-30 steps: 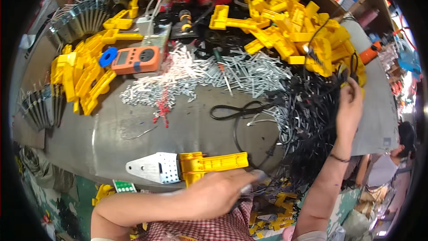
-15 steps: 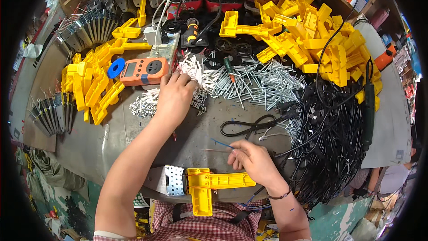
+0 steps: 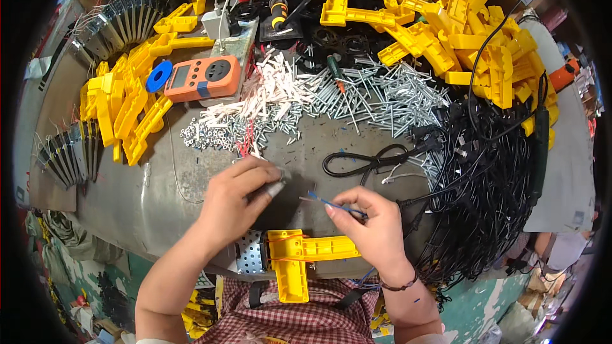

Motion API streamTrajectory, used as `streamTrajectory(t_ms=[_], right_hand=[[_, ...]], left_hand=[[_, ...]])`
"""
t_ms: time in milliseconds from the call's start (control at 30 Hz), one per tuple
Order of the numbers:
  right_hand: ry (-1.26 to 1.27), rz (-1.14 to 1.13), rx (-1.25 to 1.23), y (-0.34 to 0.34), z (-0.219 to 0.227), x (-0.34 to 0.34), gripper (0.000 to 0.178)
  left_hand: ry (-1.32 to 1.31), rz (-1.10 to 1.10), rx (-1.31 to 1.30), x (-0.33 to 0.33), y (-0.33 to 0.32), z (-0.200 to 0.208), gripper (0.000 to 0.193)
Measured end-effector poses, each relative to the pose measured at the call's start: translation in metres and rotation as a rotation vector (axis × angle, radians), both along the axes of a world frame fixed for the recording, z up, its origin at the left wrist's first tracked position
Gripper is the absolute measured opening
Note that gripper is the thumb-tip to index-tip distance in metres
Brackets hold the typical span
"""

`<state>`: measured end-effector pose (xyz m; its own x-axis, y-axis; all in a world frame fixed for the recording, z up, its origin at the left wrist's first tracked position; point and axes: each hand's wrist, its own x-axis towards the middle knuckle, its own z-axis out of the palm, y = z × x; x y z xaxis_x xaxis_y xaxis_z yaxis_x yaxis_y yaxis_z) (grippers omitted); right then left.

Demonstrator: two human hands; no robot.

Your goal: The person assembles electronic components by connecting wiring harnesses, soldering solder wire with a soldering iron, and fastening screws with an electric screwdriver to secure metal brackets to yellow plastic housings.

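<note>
My right hand (image 3: 376,223) pinches a thin blue wire (image 3: 347,208) and a brownish one beside it, their ends pointing left. Facing it, my left hand (image 3: 239,197) is closed, its fingertips together on something small and pale that I cannot make out. Below the hands, at the table's near edge, lies a yellow plastic handle shell (image 3: 291,277), hollow side up, with a thin red-orange wire across it. A perforated metal plate (image 3: 249,251) joins the shell's left side, partly covered by my left wrist.
White sleeves (image 3: 255,89), small nuts (image 3: 207,137) and long screws (image 3: 408,105) lie beyond my hands. Black power cords (image 3: 472,185) heap up at right. Yellow shells (image 3: 459,32) pile up at far right, more at left. An orange meter (image 3: 203,78) stands near a blue spool (image 3: 159,76).
My left hand has come back from the white sleeves toward my right hand, fingertips now pinched. My right hand has moved slightly right, still gripping the wires.
</note>
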<state>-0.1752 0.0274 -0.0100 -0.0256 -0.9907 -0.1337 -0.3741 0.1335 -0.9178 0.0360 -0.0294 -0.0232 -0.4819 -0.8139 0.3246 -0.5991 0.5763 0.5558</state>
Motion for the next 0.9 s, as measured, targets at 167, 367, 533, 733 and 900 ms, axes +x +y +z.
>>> streamTrajectory(t_ms=[167, 367, 533, 733, 900], right_hand=[[-0.146, 0.046, -0.001, 0.007, 0.010, 0.008, 0.013], [-0.191, 0.034, -0.025, 0.009, 0.012, 0.011, 0.011], [-0.134, 0.079, -0.004, 0.009, 0.013, 0.014, 0.013], [-0.103, 0.334, -0.007, 0.012, 0.018, 0.007, 0.035], [0.467, 0.493, -0.321, 0.004, 0.008, -0.002, 0.059]], left_hand=[[0.801, 0.121, 0.915, -0.004, 0.022, 0.008, 0.015], [0.907, 0.075, 1.056, -0.001, 0.026, 0.011, 0.020], [1.019, 0.095, 0.963, -0.009, 0.036, 0.011, 0.019], [0.311, -0.074, 0.295, -0.005, 0.033, 0.010, 0.019], [0.090, -0.118, 0.105, -0.005, 0.034, 0.019, 0.019]])
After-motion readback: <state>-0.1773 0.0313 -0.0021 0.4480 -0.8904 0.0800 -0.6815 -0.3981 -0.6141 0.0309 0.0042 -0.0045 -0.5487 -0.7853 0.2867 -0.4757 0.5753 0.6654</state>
